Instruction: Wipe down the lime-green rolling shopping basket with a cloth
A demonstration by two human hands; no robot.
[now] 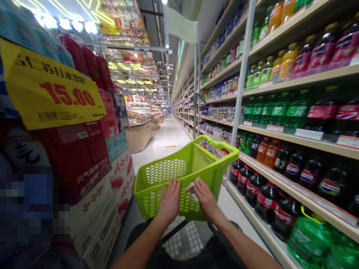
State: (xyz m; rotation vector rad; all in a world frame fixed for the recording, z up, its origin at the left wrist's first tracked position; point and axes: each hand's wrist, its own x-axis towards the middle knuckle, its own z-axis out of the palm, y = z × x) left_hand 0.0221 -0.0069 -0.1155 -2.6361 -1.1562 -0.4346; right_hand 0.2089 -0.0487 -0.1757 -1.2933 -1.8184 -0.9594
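Note:
A lime-green plastic shopping basket cart [161, 166] with perforated walls stands right in front of me, its long side facing my body. My left hand [169, 201] lies flat against that near side, fingers stretched upward, holding nothing. Farther right on the same wall, my right hand [206, 198] presses a crumpled whitish cloth or tissue [192, 188] to the plastic. Part of the cloth is hidden under the fingers. Below the basket I can see a dark frame bar and a pale lower grid [185, 239].
Shelves of soda bottles [294, 164] line the right side. Stacked drink cartons [120, 175] with a yellow price sign [56, 89] stand close on the left. A tiled aisle [165, 134] runs ahead past a display counter [138, 136].

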